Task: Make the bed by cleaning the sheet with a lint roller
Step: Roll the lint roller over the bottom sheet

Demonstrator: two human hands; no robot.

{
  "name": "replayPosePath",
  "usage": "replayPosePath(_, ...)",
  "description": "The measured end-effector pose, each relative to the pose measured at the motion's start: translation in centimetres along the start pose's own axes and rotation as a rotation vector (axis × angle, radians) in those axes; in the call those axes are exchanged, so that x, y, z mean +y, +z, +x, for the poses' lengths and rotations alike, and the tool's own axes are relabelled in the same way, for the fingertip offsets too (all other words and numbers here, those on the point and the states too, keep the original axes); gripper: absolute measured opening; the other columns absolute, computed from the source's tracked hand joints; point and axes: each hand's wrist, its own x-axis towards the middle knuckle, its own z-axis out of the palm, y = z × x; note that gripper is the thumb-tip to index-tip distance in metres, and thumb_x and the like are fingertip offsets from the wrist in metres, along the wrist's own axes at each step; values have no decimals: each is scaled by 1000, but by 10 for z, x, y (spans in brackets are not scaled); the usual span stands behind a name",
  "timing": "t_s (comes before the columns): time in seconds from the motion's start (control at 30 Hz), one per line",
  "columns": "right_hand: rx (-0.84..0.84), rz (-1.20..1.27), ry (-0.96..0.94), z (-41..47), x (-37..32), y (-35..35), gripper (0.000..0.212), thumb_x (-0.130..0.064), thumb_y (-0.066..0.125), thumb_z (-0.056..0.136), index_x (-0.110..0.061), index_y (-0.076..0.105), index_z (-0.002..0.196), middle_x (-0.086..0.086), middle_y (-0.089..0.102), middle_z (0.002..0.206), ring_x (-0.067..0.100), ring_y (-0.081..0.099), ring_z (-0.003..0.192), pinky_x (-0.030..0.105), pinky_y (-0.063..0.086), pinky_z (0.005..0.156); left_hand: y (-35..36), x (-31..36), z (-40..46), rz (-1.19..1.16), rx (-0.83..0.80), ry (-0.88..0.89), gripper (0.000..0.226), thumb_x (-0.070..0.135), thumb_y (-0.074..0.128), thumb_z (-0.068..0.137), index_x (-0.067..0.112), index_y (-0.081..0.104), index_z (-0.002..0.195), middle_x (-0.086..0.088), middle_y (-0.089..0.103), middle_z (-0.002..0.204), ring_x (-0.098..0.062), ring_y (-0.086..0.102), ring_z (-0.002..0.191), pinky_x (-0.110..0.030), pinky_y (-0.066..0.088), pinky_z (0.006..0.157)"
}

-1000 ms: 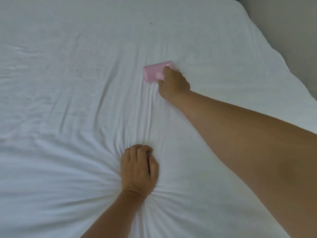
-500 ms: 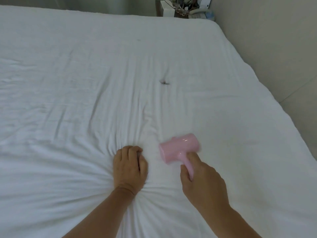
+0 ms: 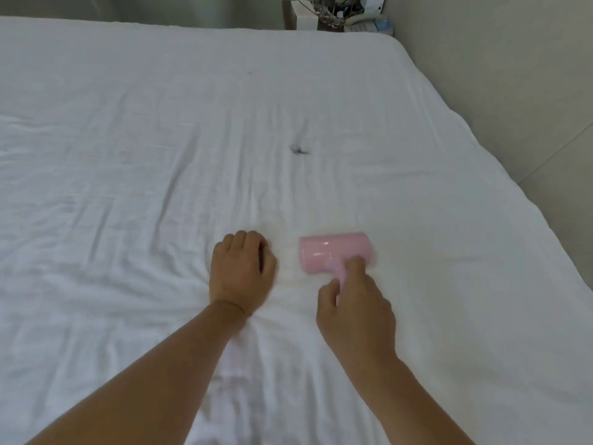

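A white, wrinkled sheet (image 3: 134,162) covers the whole bed. My right hand (image 3: 356,313) grips the handle of a pink lint roller (image 3: 333,252), whose drum lies flat on the sheet just ahead of the hand. To its left, my left hand (image 3: 240,271) rests on the sheet with its fingers curled into a fist, creases fanning out around it. A small dark clump of lint (image 3: 299,150) lies on the sheet beyond the roller, and a fainter dark speck (image 3: 249,72) sits farther back.
The bed's right edge (image 3: 500,175) runs diagonally beside a pale wall. A nightstand (image 3: 333,17) with cables and small items stands past the bed's far right corner.
My right hand pulled the roller back from far out on the sheet to beside my left hand, uncovering the dark lint clump. My left hand loosened its hold on the bunched sheet.
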Motion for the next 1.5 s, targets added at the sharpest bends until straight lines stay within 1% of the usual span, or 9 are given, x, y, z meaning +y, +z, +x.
replayPosePath(0.13,-30,-91,-50,83,-19,21,43,-27,39,101,-15,32,142,8,58,94,35,62,82,34,38,64,15,-12,-5,-78,52,1,9,21,52,88,15,59,87,0,58,80,-23,49,72,-40,41,71)
replayPosePath(0.33,-129,-56,-75,246,-63,37,42,-23,49,97,-16,41,138,10,61,118,36,62,108,33,37,75,29,-21,-5,-110,76,36,16,22,46,88,15,60,87,1,57,80,-23,51,70,-40,41,69)
replayPosePath(0.47,-174,-17,-115,318,-77,50,38,-23,48,98,-12,44,134,9,57,111,36,59,108,33,38,76,37,-27,-7,-110,72,72,14,21,46,87,16,59,88,1,56,81,-22,49,71,-37,38,70)
replayPosePath(0.63,-138,11,-155,341,-81,60,10,-23,48,98,-18,45,105,4,52,96,35,58,94,34,39,72,37,-31,-7,-147,57,90,8,21,47,86,23,51,93,0,56,82,-23,49,73,-39,38,72)
replayPosePath(0.8,-52,-26,-178,279,-51,48,20,-30,48,100,-18,49,116,6,51,88,31,48,79,36,37,67,38,-32,-7,-154,39,78,9,21,47,87,25,48,95,-1,58,83,-24,51,75,-40,39,73)
replayPosePath(0.93,-19,-59,-168,189,-16,34,30,-28,48,99,-23,48,128,7,54,84,36,60,81,35,35,62,38,-32,-9,-149,53,58,13,21,46,88,16,58,90,-2,56,82,-26,52,74,-40,41,74)
replayPosePath(1.33,-113,-62,-1,-63,75,-38,46,-36,47,98,-37,37,143,-5,54,82,22,60,72,38,53,62,-7,3,-13,31,-64,-49,27,23,41,94,11,65,92,-7,64,79,-31,59,71,-41,45,72)
replayPosePath(1.4,-90,-31,34,-95,85,-50,41,-32,55,91,-37,51,131,-7,53,70,19,57,62,36,51,55,-20,16,-34,64,-103,-77,30,22,40,97,8,66,102,-11,68,92,-36,65,85,-45,50,79)
replayPosePath(1.5,-31,2,89,-143,97,-69,34,-25,64,80,-38,60,112,-6,51,57,19,51,51,33,46,47,-46,41,-111,20,-220,-71,41,24,38,100,4,63,126,-17,62,135,-39,55,131,-54,41,113)
